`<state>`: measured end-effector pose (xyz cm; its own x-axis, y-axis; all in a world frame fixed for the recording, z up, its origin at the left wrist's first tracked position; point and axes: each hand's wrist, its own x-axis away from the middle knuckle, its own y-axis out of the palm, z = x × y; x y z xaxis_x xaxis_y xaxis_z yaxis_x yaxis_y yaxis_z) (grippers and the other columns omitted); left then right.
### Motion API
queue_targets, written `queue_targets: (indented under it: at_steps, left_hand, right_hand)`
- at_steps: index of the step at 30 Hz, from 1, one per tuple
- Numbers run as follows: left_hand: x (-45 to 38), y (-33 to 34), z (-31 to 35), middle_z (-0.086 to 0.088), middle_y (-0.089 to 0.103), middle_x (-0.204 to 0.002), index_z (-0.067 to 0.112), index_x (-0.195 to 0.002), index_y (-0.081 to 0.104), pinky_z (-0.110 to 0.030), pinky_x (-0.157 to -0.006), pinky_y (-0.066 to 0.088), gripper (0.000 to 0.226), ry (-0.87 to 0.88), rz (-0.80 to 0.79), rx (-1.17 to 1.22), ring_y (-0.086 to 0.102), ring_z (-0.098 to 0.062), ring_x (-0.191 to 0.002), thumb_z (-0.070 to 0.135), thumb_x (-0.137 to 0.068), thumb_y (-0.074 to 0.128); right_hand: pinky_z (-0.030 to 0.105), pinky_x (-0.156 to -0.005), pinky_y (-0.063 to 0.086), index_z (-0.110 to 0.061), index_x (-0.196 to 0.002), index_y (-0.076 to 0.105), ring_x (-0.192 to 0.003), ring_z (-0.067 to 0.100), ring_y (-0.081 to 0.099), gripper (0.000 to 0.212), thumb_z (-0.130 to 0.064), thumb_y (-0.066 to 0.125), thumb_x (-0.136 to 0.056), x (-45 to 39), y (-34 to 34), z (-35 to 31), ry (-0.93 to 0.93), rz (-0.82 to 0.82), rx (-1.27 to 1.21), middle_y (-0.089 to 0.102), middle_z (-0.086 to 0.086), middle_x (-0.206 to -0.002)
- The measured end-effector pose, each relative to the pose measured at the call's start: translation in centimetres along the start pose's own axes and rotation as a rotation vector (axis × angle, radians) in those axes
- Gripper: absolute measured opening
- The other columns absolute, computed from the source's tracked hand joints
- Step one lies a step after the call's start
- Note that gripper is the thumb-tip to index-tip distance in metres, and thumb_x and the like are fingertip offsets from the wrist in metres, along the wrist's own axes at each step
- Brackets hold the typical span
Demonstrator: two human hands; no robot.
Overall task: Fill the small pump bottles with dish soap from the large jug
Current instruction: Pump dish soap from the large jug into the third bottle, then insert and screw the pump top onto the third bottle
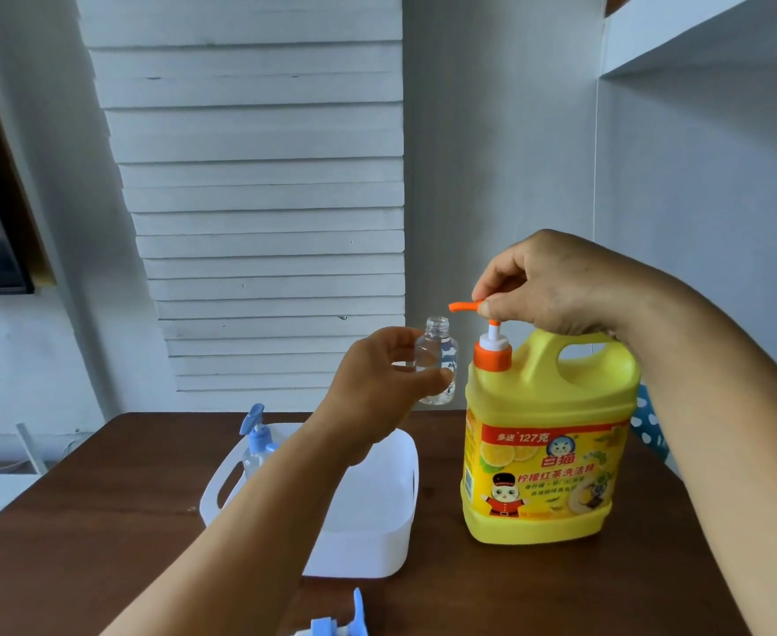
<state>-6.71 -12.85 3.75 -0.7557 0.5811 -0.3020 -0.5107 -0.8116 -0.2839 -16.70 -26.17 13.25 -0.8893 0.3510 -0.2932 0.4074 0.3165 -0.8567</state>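
left hand [377, 378] fingers wrap a small clear uncapped bottle [436, 360], upright, raised above the table, mouth just below the orange pump spout [467, 307]. right hand [556, 282] pinches that pump head atop the yellow dish soap jug [547, 452], standing on the brown table [102, 521] beside a white bin [377, 521].

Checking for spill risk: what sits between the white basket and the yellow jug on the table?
Nothing: in the head view, bare brown table separates the white basket from the yellow jug.
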Motion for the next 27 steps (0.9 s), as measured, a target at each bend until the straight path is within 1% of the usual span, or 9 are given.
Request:
queue_targets:
  at_steps: [5,9,11,15,17,20,23,25,27]
  left_hand:
    - [0.8,-0.6,-0.3,0.002,0.068,-0.106,0.016,-0.112,0.061,-0.02,-0.073,0.053,0.041,-0.028,0.024,-0.038,0.068,-0.014,-0.09,0.015,-0.073,0.076]
    - [2.0,-1.4,-0.4,0.002,0.067,-0.106,0.016,-0.109,0.06,-0.024,-0.075,0.054,0.039,-0.038,0.052,-0.088,0.067,-0.016,-0.091,0.016,-0.073,0.075]
    - [2.9,-2.1,-0.5,0.003,0.067,-0.104,0.017,-0.107,0.061,-0.021,-0.069,0.053,0.037,-0.047,0.065,-0.114,0.066,-0.015,-0.089,0.017,-0.073,0.075]
    - [4.6,-3.7,-0.9,0.006,0.066,-0.102,0.019,-0.106,0.061,-0.012,-0.055,0.043,0.036,-0.065,0.111,-0.167,0.064,-0.012,-0.086,0.02,-0.073,0.076]
    - [5.3,-4.5,-1.0,0.007,0.066,-0.101,0.02,-0.106,0.06,-0.012,-0.054,0.042,0.037,-0.078,0.125,-0.168,0.064,-0.011,-0.085,0.021,-0.073,0.076]
    - [6.7,-5.9,-1.2,0.007,0.067,-0.1,0.019,-0.104,0.06,-0.017,-0.058,0.045,0.038,-0.098,0.143,-0.157,0.066,-0.015,-0.084,0.019,-0.071,0.077]
    - [8.0,-7.1,-1.9,0.004,0.068,-0.098,0.017,-0.103,0.061,-0.02,-0.065,0.049,0.037,-0.113,0.157,-0.177,0.067,-0.014,-0.084,0.017,-0.07,0.077]
    - [9.1,-7.9,-2.6,0.005,0.067,-0.097,0.017,-0.103,0.06,-0.017,-0.063,0.049,0.038,-0.13,0.168,-0.207,0.065,-0.012,-0.083,0.017,-0.07,0.077]
    - [10.1,-8.6,-3.2,0.006,0.065,-0.096,0.018,-0.101,0.058,-0.01,-0.055,0.046,0.036,-0.145,0.169,-0.228,0.062,-0.007,-0.08,0.017,-0.07,0.076]
  right_hand:
    - [0.033,-0.074,0.05,-0.023,-0.087,0.074,-0.089,0.021,0.062,0.01,-0.019,0.065,-0.084,0.3,0.4,-0.6,0.015,0.042,0.05,0.068,-0.001,-0.089]
    - [0.03,-0.069,0.045,-0.02,-0.089,0.074,-0.084,0.02,0.059,0.01,-0.022,0.066,-0.083,0.7,0.7,-1.2,0.032,0.082,0.083,0.069,0.003,-0.092]
    - [0.028,-0.068,0.044,-0.019,-0.093,0.073,-0.085,0.02,0.059,0.013,-0.024,0.066,-0.084,1.0,1.1,-1.6,0.041,0.104,0.101,0.069,0.004,-0.096]
    - [0.025,-0.077,0.039,-0.021,-0.109,0.069,-0.099,0.022,0.058,0.026,-0.03,0.065,-0.084,1.5,2.3,-2.8,-0.005,0.208,0.141,0.066,0.003,-0.115]
    - [0.023,-0.078,0.037,-0.021,-0.11,0.069,-0.1,0.019,0.058,0.028,-0.029,0.066,-0.084,2.1,3.0,-3.8,-0.063,0.226,0.101,0.066,0.001,-0.114]
    - [0.024,-0.083,0.045,-0.022,-0.103,0.071,-0.096,0.013,0.061,0.022,-0.027,0.069,-0.081,3.5,4.9,-5.7,-0.137,0.13,0.002,0.068,-0.004,-0.097]
    - [0.025,-0.079,0.051,-0.02,-0.096,0.073,-0.089,0.012,0.065,0.016,-0.022,0.071,-0.08,4.9,7.6,-6.9,-0.181,-0.016,-0.092,0.07,-0.005,-0.09]
    - [0.023,-0.071,0.051,-0.019,-0.09,0.073,-0.083,0.012,0.066,0.011,-0.019,0.071,-0.08,5.5,9.6,-7.2,-0.183,-0.105,-0.118,0.069,-0.006,-0.083]
    - [0.022,-0.068,0.049,-0.021,-0.087,0.073,-0.08,0.012,0.064,0.009,-0.017,0.071,-0.08,5.9,11.6,-7.2,-0.168,-0.199,-0.118,0.066,-0.008,-0.079]
